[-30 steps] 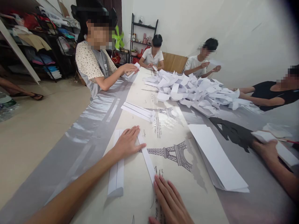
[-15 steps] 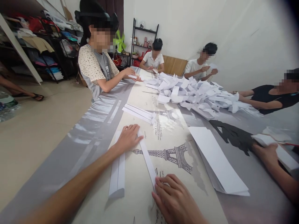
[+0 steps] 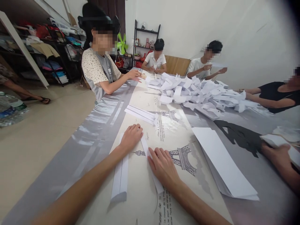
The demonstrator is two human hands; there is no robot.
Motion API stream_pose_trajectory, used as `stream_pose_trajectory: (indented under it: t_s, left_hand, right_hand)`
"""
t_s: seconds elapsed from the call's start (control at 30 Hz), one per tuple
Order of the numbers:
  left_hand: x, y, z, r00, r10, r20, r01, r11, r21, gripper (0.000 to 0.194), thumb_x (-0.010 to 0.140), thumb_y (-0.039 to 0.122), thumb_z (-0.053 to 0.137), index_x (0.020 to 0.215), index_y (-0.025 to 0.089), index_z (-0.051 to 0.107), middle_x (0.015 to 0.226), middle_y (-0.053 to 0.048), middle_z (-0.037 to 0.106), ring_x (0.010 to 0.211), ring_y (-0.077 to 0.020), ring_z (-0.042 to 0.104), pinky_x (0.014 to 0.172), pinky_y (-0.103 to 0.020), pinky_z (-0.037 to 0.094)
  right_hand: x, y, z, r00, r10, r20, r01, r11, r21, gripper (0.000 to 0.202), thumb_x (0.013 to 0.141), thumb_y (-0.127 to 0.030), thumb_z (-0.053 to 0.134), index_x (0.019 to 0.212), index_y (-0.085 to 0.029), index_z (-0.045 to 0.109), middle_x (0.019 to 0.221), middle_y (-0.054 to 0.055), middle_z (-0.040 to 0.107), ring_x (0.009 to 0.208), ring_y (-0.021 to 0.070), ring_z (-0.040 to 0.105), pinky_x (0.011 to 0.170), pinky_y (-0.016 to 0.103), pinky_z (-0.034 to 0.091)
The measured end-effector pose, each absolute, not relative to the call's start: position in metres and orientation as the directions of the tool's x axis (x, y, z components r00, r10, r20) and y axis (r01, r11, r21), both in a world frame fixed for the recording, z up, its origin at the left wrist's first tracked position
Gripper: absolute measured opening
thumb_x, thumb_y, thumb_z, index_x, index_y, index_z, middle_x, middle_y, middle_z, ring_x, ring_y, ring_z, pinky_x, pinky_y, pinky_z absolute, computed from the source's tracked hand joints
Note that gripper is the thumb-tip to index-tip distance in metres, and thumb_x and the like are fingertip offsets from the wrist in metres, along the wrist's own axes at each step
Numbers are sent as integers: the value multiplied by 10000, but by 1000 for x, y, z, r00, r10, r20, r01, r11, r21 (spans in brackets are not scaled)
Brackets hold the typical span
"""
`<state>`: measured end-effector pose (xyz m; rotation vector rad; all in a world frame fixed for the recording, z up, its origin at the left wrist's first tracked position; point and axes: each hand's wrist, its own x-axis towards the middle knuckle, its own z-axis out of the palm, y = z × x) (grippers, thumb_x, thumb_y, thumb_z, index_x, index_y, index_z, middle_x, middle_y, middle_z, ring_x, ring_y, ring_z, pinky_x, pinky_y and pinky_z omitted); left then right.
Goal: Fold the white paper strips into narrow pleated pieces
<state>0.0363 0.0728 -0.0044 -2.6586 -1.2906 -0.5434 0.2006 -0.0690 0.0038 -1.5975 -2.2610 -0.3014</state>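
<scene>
A narrow folded white paper strip [image 3: 157, 183] lies slantwise on the printed tablecloth [image 3: 138, 200]. My left hand [image 3: 131, 137] presses on the strip's far end, its fingers together. Partway down the strip rests my right hand [image 3: 164, 165], fingers bent and close together on the paper. Under and beside my left forearm lie folded white strips [image 3: 120, 181] side by side. Farther off, more folded strips [image 3: 140, 115] lie together. To the right of my right hand is a stack of flat white sheets [image 3: 225, 162].
A large heap of folded papers [image 3: 194, 93] covers the table's far right. Another person's hand [image 3: 278, 156] holds papers at the right edge. Several people sit around the table. Cluttered shelves [image 3: 47, 53] stand at the left.
My right hand has moved away from me along the strip, closer to my left hand, uncovering the strip's near end. My left hand stays at the far end. The view has shifted slightly.
</scene>
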Motion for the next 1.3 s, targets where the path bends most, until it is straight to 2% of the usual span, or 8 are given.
stream_pose_trajectory:
  t_s: [0.17, 0.27, 0.37, 0.57, 0.7, 0.87, 1.1, 1.3]
  left_hand:
    - [39, 65, -5, 613, 714, 339, 764, -645, -25, 222, 1015, 135, 448, 969, 165, 663, 1027, -121, 689, 1004, -270, 623, 847, -387, 459]
    - [37, 55, 2, 630, 703, 331, 752, -658, -34, 263, 1026, 305, 495, 1115, 120, 659, 1190, -177, 678, 1162, -306, 598, 971, -429, 439]
    - [32, 46, 8, 635, 714, 295, 747, -665, -1, 547, 993, 513, 521, 1312, 72, 578, 1385, -230, 595, 1337, -340, 505, 1087, -472, 371]
    - [20, 42, 7, 613, 770, 176, 762, -635, 123, 750, 977, 669, 421, 1526, 160, 390, 1602, -166, 398, 1480, -338, 360, 1190, -560, 216]
    - [19, 45, 6, 609, 782, 132, 768, -623, 150, 782, 964, 685, 419, 1549, 170, 363, 1619, -153, 373, 1493, -357, 333, 1203, -592, 177]
    - [20, 46, 3, 608, 785, 118, 767, -620, 168, 800, 967, 693, 392, 1569, 169, 336, 1631, -145, 351, 1504, -369, 303, 1201, -594, 180]
    - [21, 40, -9, 570, 788, 232, 780, -608, 147, 608, 1043, 475, 339, 1565, 163, 350, 1614, -126, 388, 1487, -322, 334, 1210, -580, 189]
    - [22, 36, -7, 488, 798, 353, 832, -547, 87, 504, 1028, 373, 365, 1454, 156, 526, 1480, -146, 551, 1407, -369, 431, 1179, -622, 250]
  right_hand:
    - [199, -70, -6, -332, 860, 388, 930, 367, -15, 295, 1036, -162, 473, 1298, -139, 604, 891, 65, 591, 812, 227, 528, 722, 368, 372]
    - [201, -70, -9, -304, 868, 393, 934, 353, -58, 293, 1039, -171, 476, 1300, -154, 608, 899, 62, 584, 822, 221, 520, 733, 361, 373]
    - [200, -71, -11, -301, 859, 414, 935, 351, -49, 284, 1032, -143, 474, 1276, -144, 619, 879, 58, 583, 810, 222, 512, 726, 361, 366]
    - [191, -95, -14, -279, 836, 473, 949, 315, 3, 274, 999, -61, 457, 1195, -131, 636, 867, 74, 624, 804, 239, 530, 724, 372, 351]
    - [185, -120, -13, -201, 869, 453, 973, 230, -9, 269, 977, -39, 456, 1130, -148, 650, 824, 72, 620, 780, 248, 546, 716, 383, 350]
    - [188, -128, 0, -87, 935, 344, 974, 152, -168, 181, 979, -126, 534, 829, -205, 598, 764, 30, 584, 727, 215, 555, 709, 360, 373]
    - [184, -73, 30, 1, 1000, -10, 942, -5, -334, 123, 931, -225, 652, 921, -210, 530, 973, 56, 624, 819, 216, 620, 585, 279, 333]
    - [189, -42, 31, -4, 1000, -7, 909, 1, -417, 152, 883, -228, 663, 950, -217, 527, 939, 29, 608, 765, 195, 609, 575, 262, 319]
